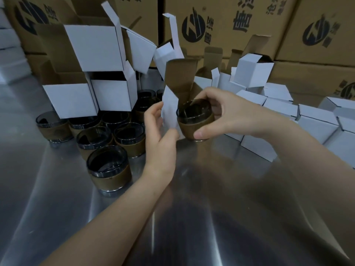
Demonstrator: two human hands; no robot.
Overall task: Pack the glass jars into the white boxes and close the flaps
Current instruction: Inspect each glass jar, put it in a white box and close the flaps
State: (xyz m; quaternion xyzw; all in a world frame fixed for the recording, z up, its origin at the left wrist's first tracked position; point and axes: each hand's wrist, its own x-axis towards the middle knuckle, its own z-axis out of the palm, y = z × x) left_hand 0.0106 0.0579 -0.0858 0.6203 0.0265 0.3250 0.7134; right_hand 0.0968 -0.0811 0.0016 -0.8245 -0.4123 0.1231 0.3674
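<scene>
While the right hand point(221, 112) grips a round jar of dark glass point(194, 121) wrapped in a brown paper sleeve, thumb low on its side and fingers curled over the rim, the left hand point(159, 135) holds a small white cardboard box point(170, 110) with its fingers curled around the wall. The jar is at the mouth of this box, close above the shiny steel table point(211, 208), and I judge it is not yet inside. To do this step well, I think the left hand should keep the opening square and firm, and the tall flap point(180, 79), brown on its inner face, must stay bent away so the rim does not catch it. The glass looks smooth and slippery, the sleeve matt and rough, so gripping on the sleeve seems safer. More such sleeved jars point(109, 169) stand together at the left, under a pile of open white boxes point(92, 50). At the right lie closed white boxes point(317, 121), and big brown printed cartons point(249, 22) stand behind.
</scene>
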